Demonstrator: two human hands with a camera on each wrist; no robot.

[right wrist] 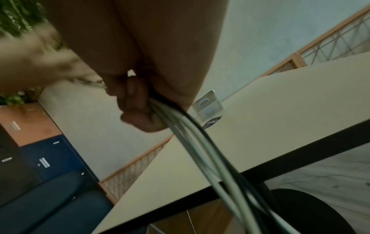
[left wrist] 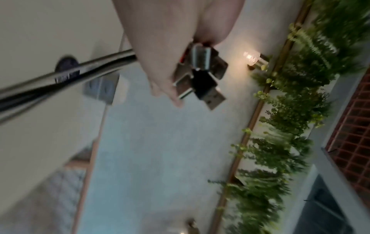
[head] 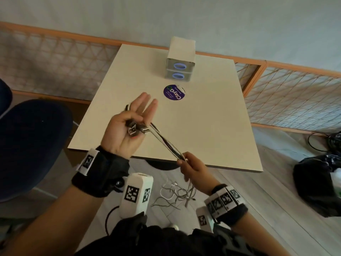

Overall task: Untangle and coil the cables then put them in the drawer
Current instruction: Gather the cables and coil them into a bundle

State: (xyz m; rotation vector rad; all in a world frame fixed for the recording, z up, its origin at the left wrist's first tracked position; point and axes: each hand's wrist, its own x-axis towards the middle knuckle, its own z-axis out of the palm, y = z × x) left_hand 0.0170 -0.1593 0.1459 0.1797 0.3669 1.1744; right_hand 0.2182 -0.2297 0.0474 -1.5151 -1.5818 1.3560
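A bundle of white and black cables [head: 164, 143] runs taut between my two hands above the table's near edge. My left hand [head: 132, 115] is palm up with the fingers straight, and its thumb holds several USB plugs [head: 137, 129] against the palm. A black loop passes behind those fingers. The left wrist view shows the plugs [left wrist: 200, 76] fanned out and the cables [left wrist: 60, 79] leaving to the left. My right hand [head: 190, 163] pinches the bundle [right wrist: 190, 134], and loose ends [head: 175, 193] hang to the floor. The small two-drawer unit [head: 180, 69] stands shut at the table's far side.
A round purple-lidded tub [head: 174, 92] sits on the beige table [head: 203, 117] just in front of the drawers. A blue chair [head: 33, 141] is at the left. A black bag [head: 317, 182] lies on the floor at the right. A lattice railing [head: 295, 100] runs behind.
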